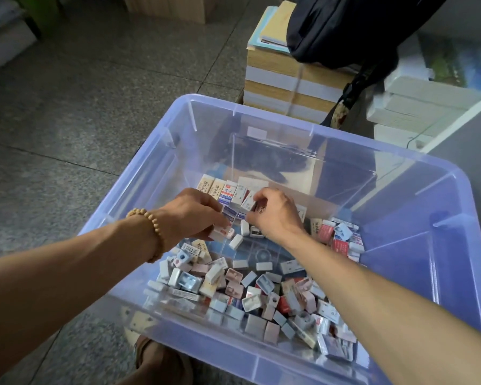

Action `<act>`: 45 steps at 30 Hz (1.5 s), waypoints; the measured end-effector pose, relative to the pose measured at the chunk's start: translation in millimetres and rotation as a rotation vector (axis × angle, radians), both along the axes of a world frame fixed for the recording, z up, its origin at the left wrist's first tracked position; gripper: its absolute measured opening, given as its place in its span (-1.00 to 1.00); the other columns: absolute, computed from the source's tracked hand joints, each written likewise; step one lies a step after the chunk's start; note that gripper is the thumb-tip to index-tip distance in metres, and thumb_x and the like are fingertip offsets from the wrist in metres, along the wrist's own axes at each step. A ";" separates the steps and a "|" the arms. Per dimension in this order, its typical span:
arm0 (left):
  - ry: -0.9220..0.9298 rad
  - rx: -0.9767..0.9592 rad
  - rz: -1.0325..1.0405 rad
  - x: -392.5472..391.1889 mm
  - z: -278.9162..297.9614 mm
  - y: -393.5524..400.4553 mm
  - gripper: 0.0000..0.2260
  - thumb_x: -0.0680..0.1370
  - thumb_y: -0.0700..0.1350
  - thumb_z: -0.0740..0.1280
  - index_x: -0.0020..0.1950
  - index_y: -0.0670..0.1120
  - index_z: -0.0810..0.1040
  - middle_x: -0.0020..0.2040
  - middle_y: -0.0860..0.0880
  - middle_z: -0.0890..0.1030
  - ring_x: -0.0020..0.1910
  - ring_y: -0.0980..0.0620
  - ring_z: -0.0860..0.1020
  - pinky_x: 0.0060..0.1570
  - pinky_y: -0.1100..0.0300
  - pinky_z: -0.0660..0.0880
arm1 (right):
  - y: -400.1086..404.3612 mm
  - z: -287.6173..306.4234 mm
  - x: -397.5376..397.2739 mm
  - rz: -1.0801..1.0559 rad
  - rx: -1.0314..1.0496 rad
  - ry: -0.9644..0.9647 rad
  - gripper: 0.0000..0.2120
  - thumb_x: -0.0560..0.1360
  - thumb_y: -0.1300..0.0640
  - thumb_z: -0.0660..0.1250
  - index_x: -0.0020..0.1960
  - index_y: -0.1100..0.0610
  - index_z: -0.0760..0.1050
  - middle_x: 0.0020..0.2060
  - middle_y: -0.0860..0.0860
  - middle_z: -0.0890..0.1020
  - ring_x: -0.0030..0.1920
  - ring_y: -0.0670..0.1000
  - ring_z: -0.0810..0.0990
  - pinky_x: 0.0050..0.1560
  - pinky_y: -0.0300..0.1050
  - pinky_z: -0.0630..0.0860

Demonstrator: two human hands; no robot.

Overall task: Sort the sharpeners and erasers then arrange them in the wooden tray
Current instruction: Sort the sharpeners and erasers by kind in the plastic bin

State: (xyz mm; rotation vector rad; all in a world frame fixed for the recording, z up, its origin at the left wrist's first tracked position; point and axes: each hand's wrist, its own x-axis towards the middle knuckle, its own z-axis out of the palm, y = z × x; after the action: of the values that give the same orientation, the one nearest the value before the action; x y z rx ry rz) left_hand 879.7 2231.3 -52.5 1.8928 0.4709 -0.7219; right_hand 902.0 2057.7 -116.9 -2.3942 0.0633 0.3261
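A clear purple plastic bin (450, 273) holds a loose heap of small erasers and sharpeners (261, 295) along its near side. A neat row of wrapped erasers (228, 190) stands at the far side of the bin floor. My left hand (195, 215), with a bead bracelet at the wrist, grips a white wrapped eraser (220, 233) at its fingertips. My right hand (275, 212) pinches another wrapped eraser (249, 202) at the near end of the row. No wooden tray shows in this view.
Bundled stacks of paper (289, 81) stand behind the bin with a black bag (345, 29) on top. White boxes (417, 107) sit at the right. Grey speckled floor tiles (81, 107) spread to the left. A shoe (161, 362) shows below the bin's near edge.
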 end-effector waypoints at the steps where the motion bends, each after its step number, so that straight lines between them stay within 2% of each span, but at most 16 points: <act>1: 0.004 -0.016 0.008 0.1 -0.1 -0.1 -0.90 0.46 -0.30 0.47 -0.10 -0.19 0.57 -0.01 -0.23 0.67 -0.24 -0.02 0.66 -0.27 0.21 0.62 | 0.2 -1.5 1.7 0.048 -0.048 -0.031 -0.65 0.46 0.20 0.49 0.23 0.13 0.55 0.15 0.05 0.61 0.11 0.05 0.57 0.07 -0.11 0.52; 7: 0.021 -0.071 -0.019 -1.4 3.1 -3.0 -0.82 0.46 -0.30 0.47 0.03 -0.23 0.57 0.00 -0.20 0.69 -0.08 -0.09 0.67 -0.13 0.15 0.64 | 3.1 0.7 5.7 0.117 -0.160 -0.125 -0.70 0.51 0.20 0.43 0.24 0.12 0.55 0.16 0.05 0.62 0.11 0.06 0.59 0.10 -0.05 0.56; 9: 0.016 -0.052 -0.028 -0.2 4.7 -4.6 -0.85 0.46 -0.29 0.47 -0.01 -0.21 0.57 -0.01 -0.19 0.69 -0.03 -0.12 0.67 -0.10 0.13 0.62 | 1.6 11.5 2.5 0.056 -0.019 -0.100 -0.78 0.54 0.18 0.39 0.18 0.10 0.58 0.08 0.01 0.63 0.06 0.03 0.60 0.06 -0.07 0.56; 11: 0.007 -0.041 -0.031 0.8 4.7 -6.8 -0.85 0.45 -0.29 0.48 -0.04 -0.20 0.57 -0.01 -0.20 0.68 -0.04 -0.11 0.67 -0.08 0.13 0.62 | -2.0 28.3 -1.6 -0.039 0.265 0.023 -0.92 0.56 0.15 0.36 0.01 0.10 0.62 -0.05 0.00 0.67 -0.10 -0.01 0.65 -0.14 -0.15 0.58; 13: -0.014 -0.071 -0.037 2.5 5.8 -12.7 -0.86 0.45 -0.30 0.48 -0.05 -0.20 0.57 -0.04 -0.20 0.67 -0.08 -0.08 0.65 -0.06 0.13 0.62 | -7.2 41.9 -9.4 -0.032 0.457 0.208 -0.89 0.55 0.11 0.41 -0.09 0.13 0.66 -0.12 0.04 0.70 -0.22 -0.03 0.67 -0.31 -0.19 0.57; 16: -0.056 -0.107 -0.069 8.0 -0.3 -19.0 -0.86 0.44 -0.31 0.49 -0.06 -0.19 0.58 -0.11 -0.17 0.65 -0.13 -0.04 0.63 -0.03 0.14 0.62 | -11.7 44.0 -18.0 -0.017 0.497 0.346 -0.88 0.52 0.10 0.46 -0.09 0.17 0.68 -0.15 0.09 0.72 -0.26 -0.07 0.67 -0.28 -0.17 0.61; 19: -0.283 0.247 -0.419 23.6 -21.0 -30.1 -0.76 0.41 -0.24 0.53 0.04 -0.16 0.61 -0.14 -0.05 0.65 -0.20 0.04 0.60 -0.13 0.27 0.59 | -29.8 23.8 -8.0 -0.256 0.434 0.311 -0.89 0.55 0.10 0.43 -0.09 0.13 0.64 -0.14 0.11 0.72 -0.22 -0.02 0.71 -0.16 -0.13 0.68; 21: -0.470 0.459 -0.602 30.9 -23.4 -27.3 -0.70 0.40 -0.20 0.53 0.10 -0.13 0.61 -0.07 -0.04 0.64 -0.10 0.00 0.59 -0.09 0.20 0.57 | -33.8 17.7 4.3 -0.329 0.341 0.262 -0.88 0.55 0.06 0.44 -0.14 0.07 0.63 -0.15 0.04 0.72 -0.21 0.00 0.73 -0.08 -0.07 0.68; 24: -0.672 0.636 -0.763 38.9 -27.3 -26.0 -0.60 0.42 -0.18 0.50 0.25 -0.10 0.55 0.12 -0.08 0.58 0.06 -0.07 0.54 -0.04 0.15 0.50 | -30.4 10.5 11.6 -0.314 0.192 0.193 -0.83 0.54 0.00 0.44 -0.12 0.09 0.67 -0.17 -0.02 0.69 -0.21 -0.04 0.64 -0.20 -0.19 0.55; 26: -0.720 0.668 -0.820 45.5 -35.9 -26.6 -0.58 0.45 -0.18 0.46 0.30 -0.07 0.52 0.18 -0.08 0.52 0.15 -0.07 0.48 -0.07 0.18 0.42 | -24.5 3.4 14.2 -0.338 0.137 0.160 -0.83 0.52 0.00 0.46 -0.09 0.11 0.69 -0.16 0.01 0.69 -0.18 -0.02 0.62 -0.22 -0.23 0.47; 30: -0.707 0.693 -0.845 51.0 -47.5 -25.3 -0.59 0.50 -0.18 0.40 0.34 0.00 0.49 0.20 -0.04 0.48 0.16 -0.01 0.40 -0.07 0.17 0.42 | -20.0 2.8 6.4 -0.345 0.078 0.098 -0.84 0.48 0.06 0.50 -0.02 0.13 0.64 -0.05 0.05 0.70 -0.04 0.02 0.64 -0.05 -0.13 0.58; 32: -0.720 0.694 -0.834 51.5 -50.3 -23.7 -0.60 0.51 -0.19 0.40 0.34 0.01 0.49 0.18 -0.02 0.48 0.13 0.00 0.39 -0.07 0.16 0.44 | -23.5 3.1 -2.2 -0.258 -0.022 -0.005 -0.72 0.48 0.08 0.50 0.14 0.13 0.57 0.04 0.03 0.66 0.03 0.02 0.58 0.01 -0.09 0.56; 34: -0.727 0.691 -0.836 51.9 -51.7 -22.4 -0.60 0.51 -0.19 0.41 0.34 0.01 0.49 0.19 -0.01 0.48 0.12 0.00 0.39 -0.07 0.16 0.44 | -28.6 1.4 -10.0 -0.145 -0.124 -0.095 -0.62 0.47 0.03 0.50 0.22 0.13 0.51 0.03 0.00 0.58 0.01 0.00 0.50 -0.06 -0.14 0.46; 38: -0.757 0.691 -0.817 53.2 -55.3 -21.1 -0.60 0.51 -0.20 0.40 0.33 0.02 0.50 0.21 -0.02 0.48 0.14 -0.01 0.39 -0.12 0.21 0.38 | -29.4 -7.3 -11.4 0.090 -0.279 -0.177 -0.70 0.46 -0.03 0.50 0.08 0.12 0.57 -0.05 -0.03 0.58 -0.05 0.00 0.55 -0.10 -0.14 0.49; 43: -0.774 0.630 -0.748 60.7 -60.3 -17.5 -0.68 0.50 -0.22 0.42 0.23 0.02 0.59 0.14 -0.01 0.54 0.09 0.01 0.39 -0.06 0.19 0.39 | -19.3 -12.6 -4.8 0.183 -0.310 -0.269 -0.81 0.49 0.24 0.44 0.10 0.19 0.58 -0.04 0.01 0.59 -0.08 -0.01 0.52 -0.15 -0.23 0.34; 45: -0.784 0.620 -0.738 61.9 -62.5 -16.5 -0.68 0.49 -0.22 0.43 0.22 0.01 0.60 0.13 -0.01 0.55 0.04 0.04 0.36 -0.06 0.19 0.40 | -19.8 -13.4 -3.0 0.204 -0.311 -0.273 -0.79 0.47 0.26 0.44 0.10 0.20 0.58 -0.03 0.02 0.59 -0.06 0.02 0.55 -0.14 -0.22 0.35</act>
State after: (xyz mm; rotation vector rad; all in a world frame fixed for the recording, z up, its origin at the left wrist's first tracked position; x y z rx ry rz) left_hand 941.7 2214.8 -115.0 2.7625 -0.6071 -0.2110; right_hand 898.9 2037.9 -130.2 -2.7386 -0.2763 0.0830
